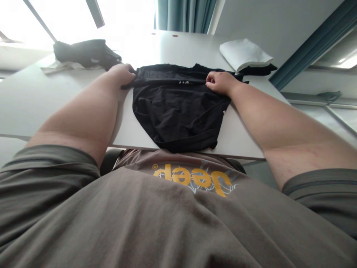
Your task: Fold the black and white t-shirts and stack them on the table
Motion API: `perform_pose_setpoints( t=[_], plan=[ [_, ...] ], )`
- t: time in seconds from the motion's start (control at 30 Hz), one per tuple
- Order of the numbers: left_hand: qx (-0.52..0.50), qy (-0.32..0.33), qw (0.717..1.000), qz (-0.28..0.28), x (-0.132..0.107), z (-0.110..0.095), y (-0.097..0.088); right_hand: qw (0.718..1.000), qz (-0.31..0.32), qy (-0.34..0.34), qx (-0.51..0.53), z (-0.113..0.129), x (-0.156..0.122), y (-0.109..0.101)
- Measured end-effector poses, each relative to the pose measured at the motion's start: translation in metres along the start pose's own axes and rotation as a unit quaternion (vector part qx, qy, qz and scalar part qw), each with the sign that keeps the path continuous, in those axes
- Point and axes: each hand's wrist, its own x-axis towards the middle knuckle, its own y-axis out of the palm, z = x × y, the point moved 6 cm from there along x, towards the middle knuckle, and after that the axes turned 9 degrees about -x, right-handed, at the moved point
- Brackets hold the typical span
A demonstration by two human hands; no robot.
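The black shirt (178, 115) lies spread on the white table (248, 137), its nearest end at the edge by my body. My right hand (220, 82) is curled, thumb and fingers pinching cloth at the shirt's upper right. My left hand (124, 74) is at the shirt's upper left corner; its fingertips are hidden, so I can't tell whether they grip. Left of the shirt sits a dark clothes pile (79, 53); beyond its right corner, a folded white cloth (245, 54).

Blue-green curtains (185, 15) hang beyond the white table (25, 100), next to a pale wall (259, 28); another curtain (309, 50) slants off to the right.
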Motion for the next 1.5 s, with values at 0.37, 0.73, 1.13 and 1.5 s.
perform_pose_setpoints(
  t=[0.37,0.73,1.13,1.5],
  plan=[
    [-0.016,-0.006,1.000,-0.006,0.0035,0.0040,0.0024,1.000,0.003,0.005,0.005,0.0023,-0.0019,-0.0020],
    [0.003,0.000,1.000,-0.011,0.0053,0.0040,0.0037,1.000,0.006,0.005,0.007,0.0002,-0.0003,0.0007],
    [0.015,-0.004,1.000,-0.008,0.0056,0.0045,0.0037,1.000,0.007,0.009,0.000,0.0013,-0.0015,-0.0013],
    [-0.017,-0.008,1.000,-0.008,0.0040,0.0045,0.0023,1.000,0.009,0.005,0.000,0.0028,-0.0022,-0.0030]
  ],
)
